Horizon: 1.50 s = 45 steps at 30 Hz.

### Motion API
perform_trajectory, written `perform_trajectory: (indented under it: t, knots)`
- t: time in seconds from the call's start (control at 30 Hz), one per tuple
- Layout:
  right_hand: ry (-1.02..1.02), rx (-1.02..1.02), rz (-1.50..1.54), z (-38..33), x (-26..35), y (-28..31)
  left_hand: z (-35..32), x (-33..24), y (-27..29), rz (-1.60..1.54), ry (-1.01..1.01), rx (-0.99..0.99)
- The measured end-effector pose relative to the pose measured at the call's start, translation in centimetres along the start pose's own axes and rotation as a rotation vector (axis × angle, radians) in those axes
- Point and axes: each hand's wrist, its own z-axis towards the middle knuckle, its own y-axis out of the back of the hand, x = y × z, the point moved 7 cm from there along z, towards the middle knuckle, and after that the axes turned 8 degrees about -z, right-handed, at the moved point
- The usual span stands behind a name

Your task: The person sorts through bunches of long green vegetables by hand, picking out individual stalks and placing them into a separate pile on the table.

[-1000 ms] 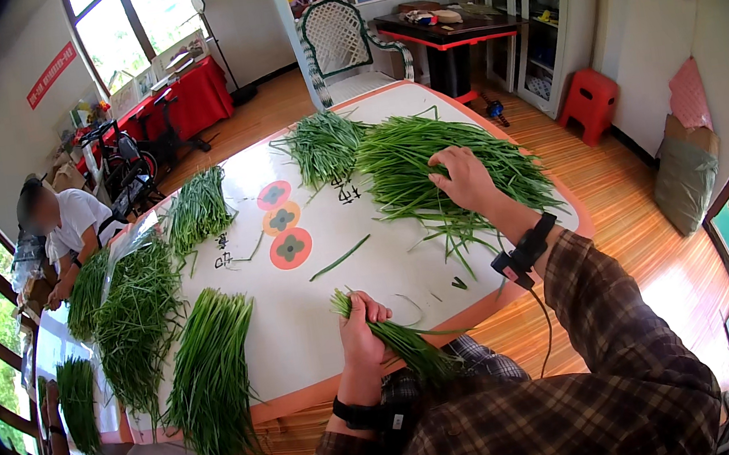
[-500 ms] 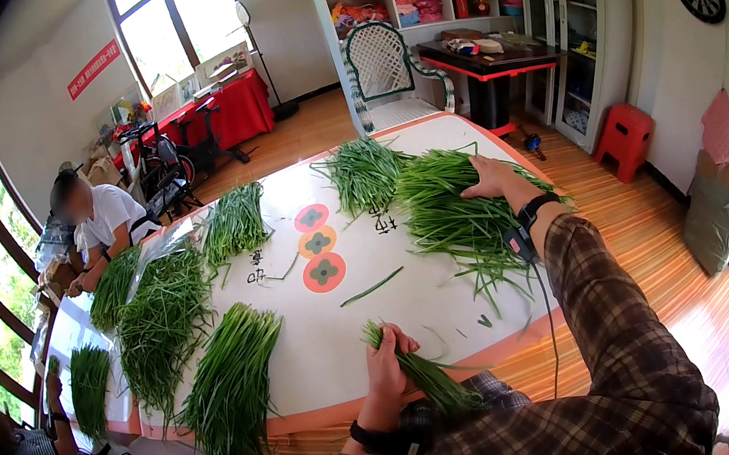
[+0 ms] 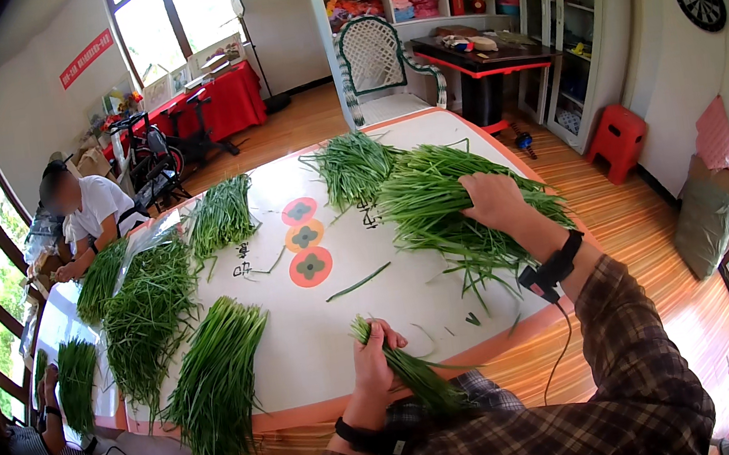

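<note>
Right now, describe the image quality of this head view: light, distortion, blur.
Head view: bright daylight from the windows, which are blown out white; fisheye bends the table edge and leaves a black rim; glare on the wooden floor. The left hand on its chive bundle and the right hand look sharp.

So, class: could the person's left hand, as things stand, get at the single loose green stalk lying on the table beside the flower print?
Probably yes, once freed. The left hand grips a small bunch of chives, but bare table lies between it and the loose stalk.
</note>
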Motion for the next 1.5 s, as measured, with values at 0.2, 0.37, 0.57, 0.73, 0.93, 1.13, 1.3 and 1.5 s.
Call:
perform_trajectory:
  t: [0.2, 0.37, 0.57, 0.73, 0.93, 1.13, 1.3, 1.5]
  knots:
    - [0.074, 0.218, -0.042, -8.0, 2.9, -4.1, 0.4, 0.4, 0.0, -0.050, 0.010, 0.025]
    - [0.083, 0.115, 0.181, -11.4, 1.4, -3.2, 0.1, 0.2, -0.3, -0.032, 0.008, 0.045]
    - [0.065, -0.099, 0.491, -10.1, 1.9, 0.0, 0.1, 0.4, 0.0, -0.071, 0.051, 0.023]
    - [0.085, -0.131, 0.541, -7.7, 5.1, -1.5, 0.1, 0.8, 0.3, -0.015, 0.065, -0.023]
    - [0.044, -0.192, 0.301, -4.4, 6.4, -4.3, 0.0, 0.8, 0.4, -0.011, 0.092, -0.021]
    - [0.054, -0.202, 0.291, -5.5, 7.2, -4.1, -0.1, 0.9, 0.2, -0.023, 0.092, -0.023]
    - [0.040, -0.146, 0.302, -5.8, 8.0, -4.5, 0.1, 0.8, 0.0, -0.007, 0.093, -0.010]
    - [0.074, -0.443, 0.443, -6.5, 7.9, -1.8, 0.0, 0.7, 0.0, -0.052, 0.070, -0.017]
